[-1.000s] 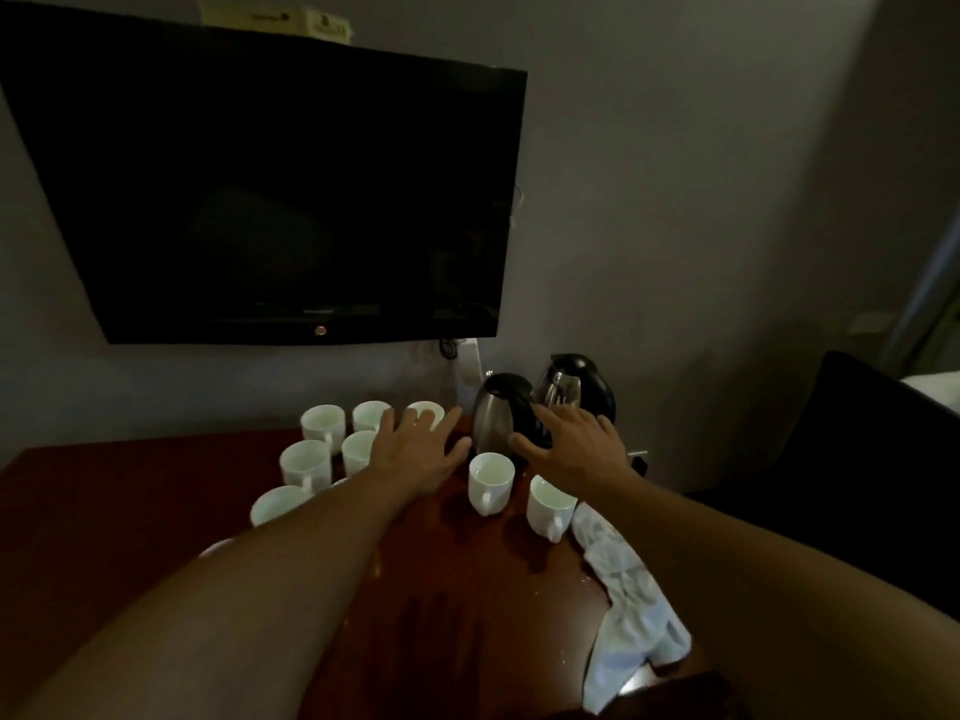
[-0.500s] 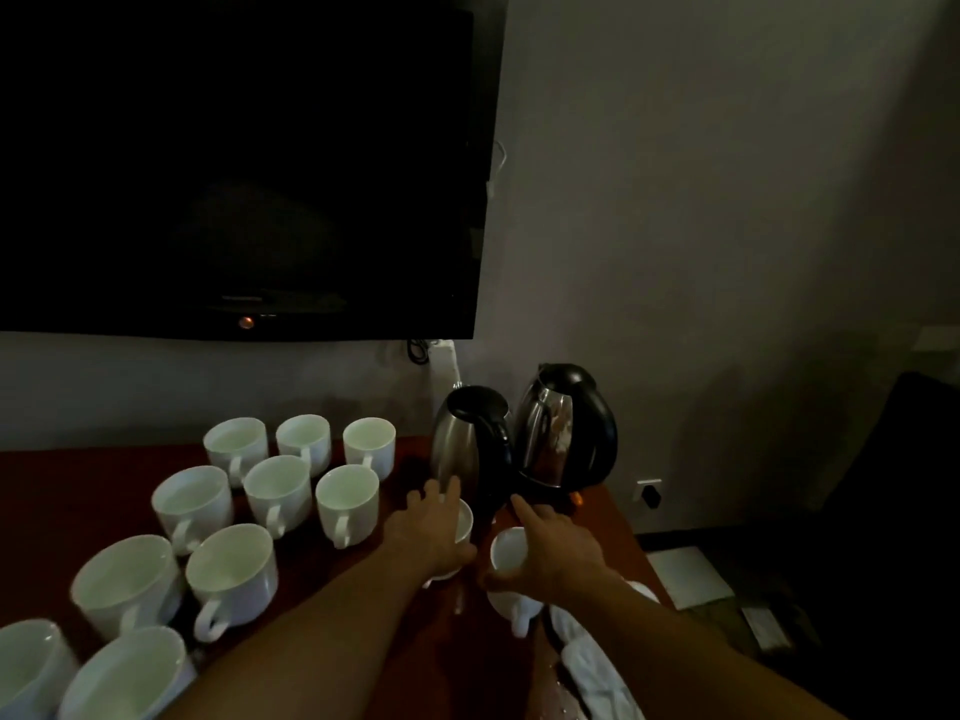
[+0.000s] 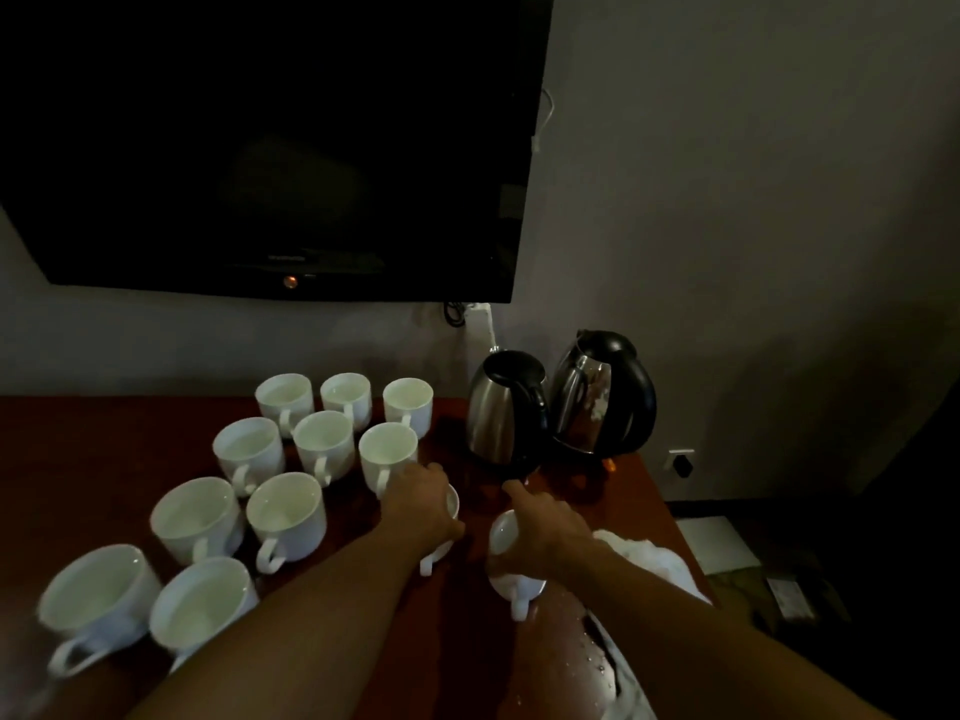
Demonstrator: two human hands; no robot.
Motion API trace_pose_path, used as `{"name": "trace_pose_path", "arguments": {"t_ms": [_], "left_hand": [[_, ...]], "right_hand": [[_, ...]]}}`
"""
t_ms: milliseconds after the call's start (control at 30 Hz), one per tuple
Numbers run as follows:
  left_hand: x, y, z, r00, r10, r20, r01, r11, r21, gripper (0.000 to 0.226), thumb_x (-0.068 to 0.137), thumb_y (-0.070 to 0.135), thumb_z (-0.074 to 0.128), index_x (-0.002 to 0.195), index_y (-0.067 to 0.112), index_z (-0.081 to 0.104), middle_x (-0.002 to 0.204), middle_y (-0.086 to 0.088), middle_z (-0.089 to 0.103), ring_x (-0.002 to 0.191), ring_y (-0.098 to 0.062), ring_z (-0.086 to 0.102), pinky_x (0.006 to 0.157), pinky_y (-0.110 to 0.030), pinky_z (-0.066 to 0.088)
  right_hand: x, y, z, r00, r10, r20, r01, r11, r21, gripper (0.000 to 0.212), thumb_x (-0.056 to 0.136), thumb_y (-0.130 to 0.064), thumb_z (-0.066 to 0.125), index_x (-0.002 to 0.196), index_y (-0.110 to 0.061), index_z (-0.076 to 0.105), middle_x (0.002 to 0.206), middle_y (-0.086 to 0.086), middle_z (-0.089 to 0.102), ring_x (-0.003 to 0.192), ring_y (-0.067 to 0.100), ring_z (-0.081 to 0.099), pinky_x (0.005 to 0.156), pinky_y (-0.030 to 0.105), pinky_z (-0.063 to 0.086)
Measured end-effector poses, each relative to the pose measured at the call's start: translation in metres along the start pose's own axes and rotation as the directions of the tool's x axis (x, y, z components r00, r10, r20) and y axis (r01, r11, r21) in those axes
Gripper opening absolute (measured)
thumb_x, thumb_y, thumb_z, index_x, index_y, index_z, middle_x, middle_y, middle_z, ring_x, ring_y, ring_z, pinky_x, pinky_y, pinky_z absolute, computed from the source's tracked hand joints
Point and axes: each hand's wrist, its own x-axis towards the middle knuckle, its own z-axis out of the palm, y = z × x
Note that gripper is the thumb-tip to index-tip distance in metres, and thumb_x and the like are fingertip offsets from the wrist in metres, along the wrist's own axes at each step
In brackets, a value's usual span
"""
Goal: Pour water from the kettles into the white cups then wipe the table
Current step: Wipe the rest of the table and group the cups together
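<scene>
My left hand (image 3: 421, 506) curls its fingers over the left cup (image 3: 453, 504); my right hand (image 3: 543, 530) wraps round the right cup (image 3: 503, 532). Both cups on table (image 3: 104, 459), just near of left kettle (image 3: 498, 413) and right kettle (image 3: 605, 402). Cloth (image 3: 654, 558) at right.

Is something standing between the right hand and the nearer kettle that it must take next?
Nothing visible does. The right hand holds a cup, and only bare table lies between its fingers and the nearer kettle. The left hand, gripping the other cup, is off to the side.
</scene>
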Motion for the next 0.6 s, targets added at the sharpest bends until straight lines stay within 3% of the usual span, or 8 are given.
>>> {"name": "trace_pose_path", "arguments": {"t_ms": [133,267,333,467,600], "left_hand": [[-0.017,-0.020,0.002,0.997,-0.073,-0.040,0.070,0.995,-0.071,0.059,0.079,0.049,0.076,0.122,0.016,0.052,0.122,-0.007,0.057,0.111,-0.022,0.059,0.087,-0.031,0.050],[-0.023,-0.040,0.005,0.986,-0.114,-0.120,0.114,0.993,-0.011,0.030,0.093,0.035,0.057,0.114,0.014,0.059,0.119,-0.008,0.063,0.110,-0.023,0.062,0.090,-0.032,0.050],[-0.025,-0.046,0.003,0.986,-0.131,-0.108,0.131,0.991,-0.005,0.027,0.095,0.031,0.055,0.114,0.013,0.061,0.118,-0.008,0.065,0.111,-0.024,0.062,0.091,-0.033,0.050],[-0.030,-0.059,-0.002,0.989,-0.131,-0.063,0.130,0.991,-0.011,0.030,0.096,0.034,0.055,0.117,0.013,0.061,0.120,-0.008,0.066,0.114,-0.023,0.061,0.093,-0.032,0.048],[-0.036,-0.075,-0.012,0.997,-0.081,-0.002,0.080,0.989,-0.123,0.033,0.095,0.034,0.056,0.123,0.016,0.056,0.127,-0.009,0.060,0.117,-0.026,0.059,0.095,-0.036,0.047]], "right_hand": [[-0.015,-0.036,0.017,0.997,-0.054,0.053,0.053,0.998,0.022,0.106,0.075,-0.047,0.083,0.156,-0.026,0.019,0.151,0.006,0.045,0.135,0.030,0.046,0.103,0.040,0.045],[-0.029,-0.072,0.032,0.990,-0.125,0.065,0.122,0.991,0.050,0.108,0.074,-0.040,0.086,0.155,-0.025,0.017,0.148,0.010,0.047,0.132,0.034,0.050,0.104,0.044,0.047],[-0.035,-0.088,0.040,0.985,-0.161,0.062,0.157,0.985,0.068,0.110,0.074,-0.039,0.087,0.156,-0.025,0.014,0.146,0.012,0.050,0.128,0.035,0.053,0.103,0.044,0.048],[-0.044,-0.113,0.054,0.981,-0.184,0.064,0.177,0.979,0.099,0.129,0.073,-0.042,0.087,0.160,-0.031,-0.008,0.147,0.014,0.051,0.126,0.035,0.055,0.105,0.043,0.048],[-0.054,-0.130,0.060,0.981,-0.188,0.040,0.182,0.975,0.124,0.137,0.073,-0.039,0.087,0.157,-0.030,-0.020,0.144,0.015,0.054,0.120,0.033,0.060,0.099,0.038,0.052]]}}
